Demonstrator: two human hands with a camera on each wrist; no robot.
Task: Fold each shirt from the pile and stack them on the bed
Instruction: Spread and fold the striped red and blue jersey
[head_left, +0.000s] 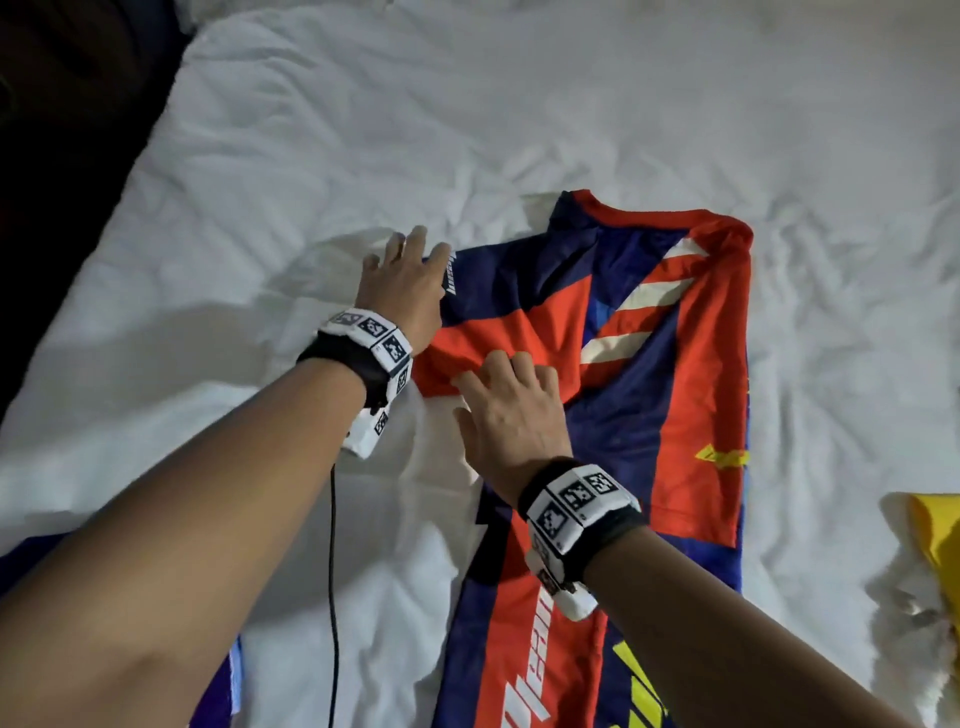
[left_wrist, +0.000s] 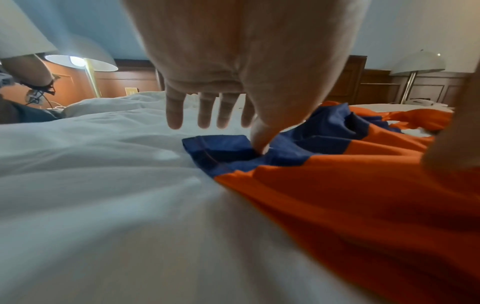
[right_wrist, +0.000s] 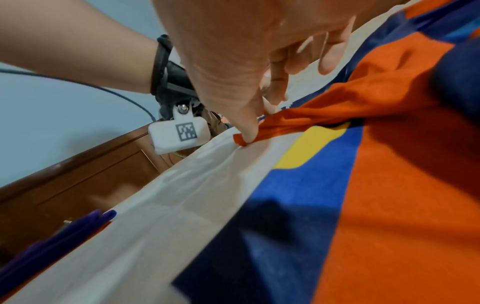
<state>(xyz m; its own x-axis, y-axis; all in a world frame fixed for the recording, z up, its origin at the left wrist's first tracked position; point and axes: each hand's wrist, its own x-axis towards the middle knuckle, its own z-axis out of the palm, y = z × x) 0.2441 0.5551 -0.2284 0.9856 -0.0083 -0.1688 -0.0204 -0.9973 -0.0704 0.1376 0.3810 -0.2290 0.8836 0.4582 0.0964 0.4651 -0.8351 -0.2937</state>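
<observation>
A red and navy jersey (head_left: 649, 364) lies spread on the white bed sheet (head_left: 467, 104), collar at the far end. My left hand (head_left: 410, 270) rests on the navy tip of the left sleeve, fingers straight. In the left wrist view the thumb of this left hand (left_wrist: 246, 115) presses the navy sleeve hem (left_wrist: 223, 146) onto the sheet. My right hand (head_left: 504, 384) lies on the orange part of the same sleeve, nearer to me. In the right wrist view the thumb of the right hand (right_wrist: 249, 107) pins the orange fabric's edge (right_wrist: 298, 121) to the bed, the other fingers loosely bent above it.
A yellow garment (head_left: 935, 535) lies at the bed's right edge and a purple one (head_left: 218, 691) at the near left. A black cable (head_left: 332, 571) hangs from my left wrist. The bed's dark left edge (head_left: 78, 156) is close. Lamps (left_wrist: 83, 61) stand beyond the bed.
</observation>
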